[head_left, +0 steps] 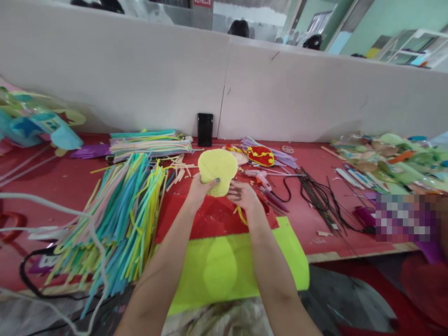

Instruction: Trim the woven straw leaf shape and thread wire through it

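A yellow ribbed piece (pixel 217 167), wide and round at the top and narrower below, is held up in front of me. My left hand (pixel 198 190) grips its lower left edge, the thumb lying across its face. At its lower right edge, my right hand (pixel 244 193) has its fingers closed on the piece. A yellow strip (pixel 242 215) hangs below the right hand; whether it joins the piece I cannot tell. Beneath are a red sheet (pixel 210 219) and a bright green sheet (pixel 219 266). A pink and white glue gun (pixel 259 176) lies just beyond my right hand.
Bundles of coloured pipe cleaners (pixel 129 205) cover the left side. A black phone (pixel 205 129) leans on the white partition (pixel 157 79). A red oval piece with yellow trim (pixel 261 156) lies behind the glue gun. Black cable (pixel 318 191) and thin rods lie right. Beyond sits a co-worker's purple sleeve (pixel 429 249).
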Demonstrator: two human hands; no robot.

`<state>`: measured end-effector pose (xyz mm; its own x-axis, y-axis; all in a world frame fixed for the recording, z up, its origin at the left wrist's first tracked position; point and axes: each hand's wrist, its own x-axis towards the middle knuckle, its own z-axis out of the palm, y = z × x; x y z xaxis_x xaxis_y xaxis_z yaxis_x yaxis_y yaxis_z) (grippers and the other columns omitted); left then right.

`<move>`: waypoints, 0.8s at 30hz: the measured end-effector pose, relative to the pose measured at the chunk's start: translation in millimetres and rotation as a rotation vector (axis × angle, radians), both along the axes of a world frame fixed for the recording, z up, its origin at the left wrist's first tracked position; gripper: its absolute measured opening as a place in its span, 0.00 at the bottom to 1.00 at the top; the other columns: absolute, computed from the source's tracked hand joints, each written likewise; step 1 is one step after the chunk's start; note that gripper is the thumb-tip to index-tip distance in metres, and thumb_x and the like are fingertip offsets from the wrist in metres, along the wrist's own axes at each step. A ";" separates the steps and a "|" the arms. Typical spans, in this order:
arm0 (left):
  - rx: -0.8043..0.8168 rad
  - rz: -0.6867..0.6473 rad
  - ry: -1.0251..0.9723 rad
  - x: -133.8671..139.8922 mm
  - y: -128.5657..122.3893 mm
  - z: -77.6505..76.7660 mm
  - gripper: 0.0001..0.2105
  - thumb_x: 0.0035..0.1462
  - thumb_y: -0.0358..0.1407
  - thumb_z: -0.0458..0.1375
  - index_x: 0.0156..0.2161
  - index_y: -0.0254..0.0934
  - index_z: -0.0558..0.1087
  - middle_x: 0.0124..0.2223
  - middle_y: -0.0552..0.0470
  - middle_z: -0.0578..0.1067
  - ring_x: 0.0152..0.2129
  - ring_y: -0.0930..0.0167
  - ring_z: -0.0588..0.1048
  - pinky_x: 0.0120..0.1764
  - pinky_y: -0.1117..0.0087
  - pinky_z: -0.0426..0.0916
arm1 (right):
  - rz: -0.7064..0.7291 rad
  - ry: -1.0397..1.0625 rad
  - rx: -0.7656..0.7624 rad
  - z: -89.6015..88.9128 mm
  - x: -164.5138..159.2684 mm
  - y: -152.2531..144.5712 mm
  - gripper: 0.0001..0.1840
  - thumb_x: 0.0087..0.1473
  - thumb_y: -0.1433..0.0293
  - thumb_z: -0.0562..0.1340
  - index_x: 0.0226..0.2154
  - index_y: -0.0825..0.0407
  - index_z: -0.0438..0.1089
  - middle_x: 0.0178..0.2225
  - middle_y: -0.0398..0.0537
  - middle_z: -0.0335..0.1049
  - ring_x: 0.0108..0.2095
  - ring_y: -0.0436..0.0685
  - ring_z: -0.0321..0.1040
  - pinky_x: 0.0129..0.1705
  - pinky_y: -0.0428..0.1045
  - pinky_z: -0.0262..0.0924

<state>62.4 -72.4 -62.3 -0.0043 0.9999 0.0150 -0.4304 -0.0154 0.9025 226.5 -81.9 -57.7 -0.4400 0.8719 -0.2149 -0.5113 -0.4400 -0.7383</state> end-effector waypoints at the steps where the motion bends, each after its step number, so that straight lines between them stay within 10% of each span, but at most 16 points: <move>1: 0.000 -0.004 0.001 0.0 -0.2 0.1 0.26 0.31 0.37 0.71 0.40 0.33 0.72 0.42 0.43 0.78 0.38 0.62 0.76 0.46 0.56 0.69 | 0.012 0.002 -0.007 0.2 0.9 -0.3 0.13 0.40 0.69 0.64 0.22 0.52 0.57 0.19 0.35 0.46 0.16 0.43 0.40 0.15 0.39 0.39; 9: -0.006 -0.013 -0.014 -3.4 1.8 -2.2 0.27 0.30 0.37 0.71 0.40 0.33 0.72 0.41 0.44 0.78 0.37 0.64 0.76 0.46 0.58 0.69 | -0.051 -0.028 0.076 2.9 -3.3 -0.7 0.15 0.41 0.69 0.65 0.21 0.51 0.55 0.18 0.34 0.43 0.16 0.43 0.36 0.16 0.40 0.35; 17: 0.142 -0.048 -0.028 -11.8 5.9 -0.4 0.23 0.36 0.37 0.68 0.42 0.36 0.74 0.48 0.46 0.76 0.47 0.62 0.71 0.52 0.61 0.64 | -0.668 -0.712 0.842 11.9 -12.2 -7.3 0.07 0.54 0.64 0.58 0.32 0.50 0.64 0.29 0.42 0.61 0.28 0.50 0.58 0.30 0.46 0.55; 24: -0.145 -0.206 -0.331 -20.8 3.6 -1.6 0.16 0.53 0.42 0.56 0.42 0.32 0.74 0.44 0.44 0.77 0.49 0.60 0.71 0.52 0.59 0.64 | -0.795 -0.972 1.082 6.0 -10.0 -3.7 0.07 0.58 0.67 0.55 0.32 0.50 0.66 0.33 0.47 0.66 0.36 0.54 0.63 0.38 0.49 0.58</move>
